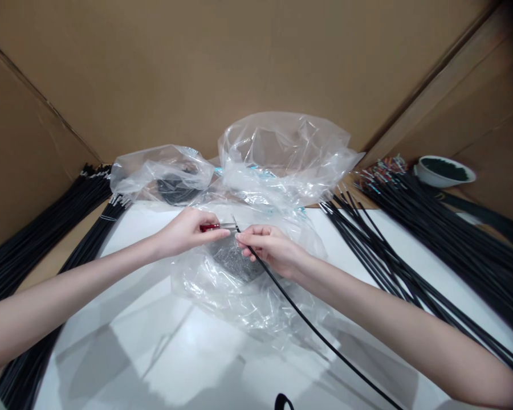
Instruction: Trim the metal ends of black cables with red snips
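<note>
My left hand [192,230] is closed around small red-handled scissors [210,227], their metal blades pointing right. The tips meet or nearly meet the end of a black cable [290,302], where thin strands stick up; whether the blades touch them I cannot tell. Pinched just below that end, the cable sits in my right hand [267,246] and curves down to the lower right. Beneath both hands lies an opened clear plastic bag [214,285] with a mass of small grey pieces [237,259] in it.
Bundles of black cables lie at the left [38,222] and the right [436,228]. A white bowl [423,173] with dark contents stands at the back right. Crumpled clear plastic [282,148] rises behind the hands. Cardboard walls [239,68] enclose the white table [188,353].
</note>
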Tool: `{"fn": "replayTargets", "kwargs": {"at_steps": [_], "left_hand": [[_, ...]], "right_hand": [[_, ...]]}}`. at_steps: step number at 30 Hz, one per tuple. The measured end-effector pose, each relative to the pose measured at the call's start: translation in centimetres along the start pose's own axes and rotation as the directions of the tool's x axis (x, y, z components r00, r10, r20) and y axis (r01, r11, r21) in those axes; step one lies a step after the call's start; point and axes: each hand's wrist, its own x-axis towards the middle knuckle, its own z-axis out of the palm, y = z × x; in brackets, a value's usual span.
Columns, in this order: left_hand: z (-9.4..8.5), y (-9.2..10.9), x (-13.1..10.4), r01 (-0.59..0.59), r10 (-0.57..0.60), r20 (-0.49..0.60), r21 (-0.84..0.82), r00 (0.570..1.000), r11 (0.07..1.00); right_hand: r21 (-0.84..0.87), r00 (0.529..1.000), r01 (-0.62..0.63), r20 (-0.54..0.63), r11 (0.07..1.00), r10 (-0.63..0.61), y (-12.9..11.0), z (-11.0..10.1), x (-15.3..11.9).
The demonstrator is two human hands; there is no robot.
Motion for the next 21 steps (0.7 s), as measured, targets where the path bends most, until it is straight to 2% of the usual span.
{"fn": "replayTargets", "kwargs": {"at_steps": [3,6,17,21], "left_hand": [[0.07,0.14,-0.06,-0.059,0.063,-0.035,0.111,0.997,0.992],[0.23,0.26,0.02,-0.069,0.074,-0.03,0.136,0.997,0.988],[0.52,0.54,0.14,-0.009,0.009,0.015,-0.002,1.0,1.0],[0.37,0.4,0.05,0.003,-0.003,-0.004,-0.027,1.0,1.0]], "right_hand": [[-0.006,1.0,-0.014,0.0,1.0,0.014,0.0,0.0,-0.03],[0.004,1.0,-0.01,0.015,1.0,0.01,0.08,-0.1,-0.04],[0.046,1.0,-0.003,0.028,0.999,0.002,0.08,-0.12,-0.4],[0.037,0.996,-0.045,0.082,0.998,0.042,-0.08,-0.31,-0.4]]}}
